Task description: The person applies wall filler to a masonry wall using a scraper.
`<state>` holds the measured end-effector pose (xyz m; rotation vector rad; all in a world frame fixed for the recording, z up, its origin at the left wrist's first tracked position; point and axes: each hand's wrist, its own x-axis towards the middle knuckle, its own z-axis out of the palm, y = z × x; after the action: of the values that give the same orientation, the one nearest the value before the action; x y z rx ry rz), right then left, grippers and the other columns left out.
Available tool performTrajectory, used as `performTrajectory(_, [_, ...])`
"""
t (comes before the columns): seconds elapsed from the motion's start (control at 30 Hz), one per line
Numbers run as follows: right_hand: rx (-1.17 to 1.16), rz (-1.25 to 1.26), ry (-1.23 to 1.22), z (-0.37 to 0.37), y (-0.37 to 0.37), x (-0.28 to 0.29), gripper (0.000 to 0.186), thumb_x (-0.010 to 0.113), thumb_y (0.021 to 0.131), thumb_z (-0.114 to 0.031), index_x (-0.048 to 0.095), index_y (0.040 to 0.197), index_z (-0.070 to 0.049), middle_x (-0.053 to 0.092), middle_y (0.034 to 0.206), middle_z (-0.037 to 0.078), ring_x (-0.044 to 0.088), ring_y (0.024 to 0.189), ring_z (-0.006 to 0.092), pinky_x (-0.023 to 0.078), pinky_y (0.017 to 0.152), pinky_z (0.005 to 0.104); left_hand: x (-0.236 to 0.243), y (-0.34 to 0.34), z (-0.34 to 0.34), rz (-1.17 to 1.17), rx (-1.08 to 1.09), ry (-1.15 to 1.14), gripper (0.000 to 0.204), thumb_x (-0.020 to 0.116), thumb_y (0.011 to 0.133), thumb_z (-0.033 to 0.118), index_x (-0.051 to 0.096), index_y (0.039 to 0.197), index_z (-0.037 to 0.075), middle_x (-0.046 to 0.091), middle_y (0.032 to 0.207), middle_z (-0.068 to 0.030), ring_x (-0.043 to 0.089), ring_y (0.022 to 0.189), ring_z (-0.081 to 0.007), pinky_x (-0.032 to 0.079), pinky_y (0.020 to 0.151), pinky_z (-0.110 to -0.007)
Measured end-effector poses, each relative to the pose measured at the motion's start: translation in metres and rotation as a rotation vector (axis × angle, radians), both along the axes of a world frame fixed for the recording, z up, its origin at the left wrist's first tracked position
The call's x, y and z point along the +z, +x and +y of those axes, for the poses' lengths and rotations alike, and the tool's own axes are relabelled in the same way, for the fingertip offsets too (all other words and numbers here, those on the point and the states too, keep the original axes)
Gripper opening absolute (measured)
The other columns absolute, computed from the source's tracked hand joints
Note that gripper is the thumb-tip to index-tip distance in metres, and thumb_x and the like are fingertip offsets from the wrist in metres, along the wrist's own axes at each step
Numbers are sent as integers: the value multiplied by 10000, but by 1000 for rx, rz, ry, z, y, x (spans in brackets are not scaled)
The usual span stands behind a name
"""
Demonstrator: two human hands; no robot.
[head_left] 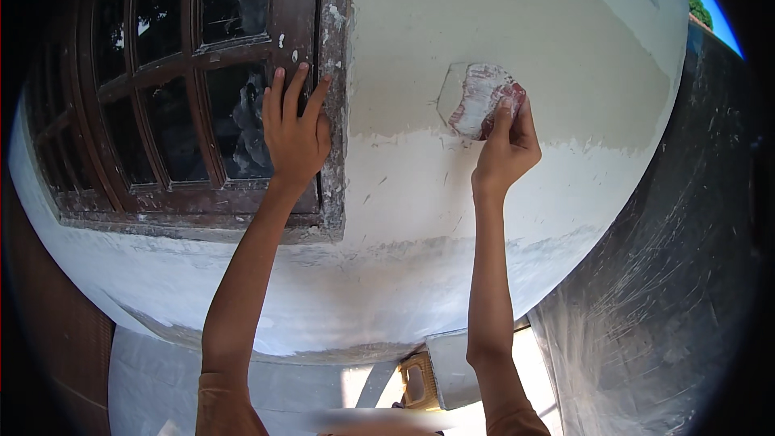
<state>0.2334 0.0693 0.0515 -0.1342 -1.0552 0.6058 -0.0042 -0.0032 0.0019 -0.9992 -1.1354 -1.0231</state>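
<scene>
My right hand point(507, 153) pinches the near right edge of a flat putty spreader point(478, 101), which is red and heavily smeared with white paste. The spreader lies close against the wall point(420, 202), where a smooth greyish coat above meets a whiter surface below. To the left, my left hand point(295, 141) is open with its fingers apart, leaning on the dark brown wooden window point(292, 0) beside its frame. White splashes mark the window's wood and glass panes.
A dark wall or sheet streaked with white point(622, 339) runs down the right side. Below, a yellowish chair-like object point(420, 379) stands near a pale panel point(454, 367). A brown surface point(60, 323) lies at the lower left.
</scene>
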Motion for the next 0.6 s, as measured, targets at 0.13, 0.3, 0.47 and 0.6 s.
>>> performTrajectory(0.13, [-122, 86, 21, 10, 28, 5, 348, 588, 926, -48, 573, 1242, 97, 677, 1080, 125, 637, 924, 138, 515, 803, 262, 2, 7, -4, -43, -52, -19, 444, 504, 859, 96, 594, 1285, 180, 463, 1423, -99, 349, 1358, -384, 292, 1087, -547])
performTrajectory(0.3, [-170, 44, 79, -15, 33, 2, 360, 583, 922, -59, 568, 1245, 101, 673, 1082, 139, 636, 920, 148, 517, 799, 275, 3, 12, -11, -51, -143, -40, 443, 501, 884, 74, 578, 1307, 177, 491, 1403, -100, 378, 1347, -388, 303, 1087, -521])
performTrajectory(0.47, [-208, -40, 110, -40, 37, -9, 335, 594, 923, -60, 587, 1216, 101, 674, 1025, 124, 635, 897, 138, 524, 775, 272, -6, 12, -21, -20, -220, -8, 465, 534, 879, 132, 557, 1334, 221, 515, 1366, -114, 407, 1327, -384, 329, 1052, -545])
performTrajectory(0.6, [-217, -52, 113, -53, 52, -17, 319, 586, 924, -48, 593, 1207, 98, 673, 1034, 127, 641, 870, 146, 540, 743, 290, -18, 17, -30, -21, -255, -16, 414, 529, 899, 156, 569, 1309, 195, 526, 1348, -122, 437, 1296, -398, 367, 1022, -532])
